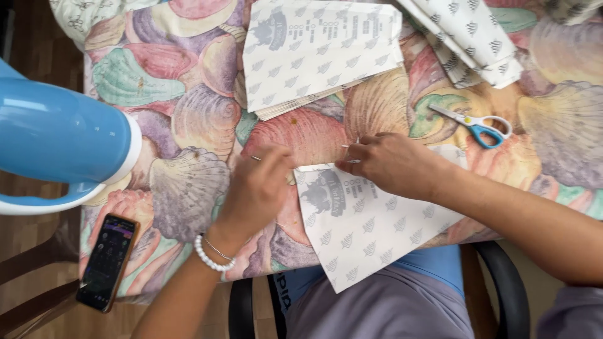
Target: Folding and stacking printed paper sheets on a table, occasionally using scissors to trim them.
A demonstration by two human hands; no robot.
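At the near edge of the shell-patterned surface (pixel 188 94), my right hand (pixel 392 164) presses down on a printed paper sheet (pixel 364 226) that hangs over the edge, fingers flat at its top corner. My left hand (pixel 257 188), at nine o'clock from it, pinches something thin I cannot make out. Scissors (pixel 478 124) lie at two o'clock, a paper stack (pixel 314 53) at twelve, a phone (pixel 108 260) at eight.
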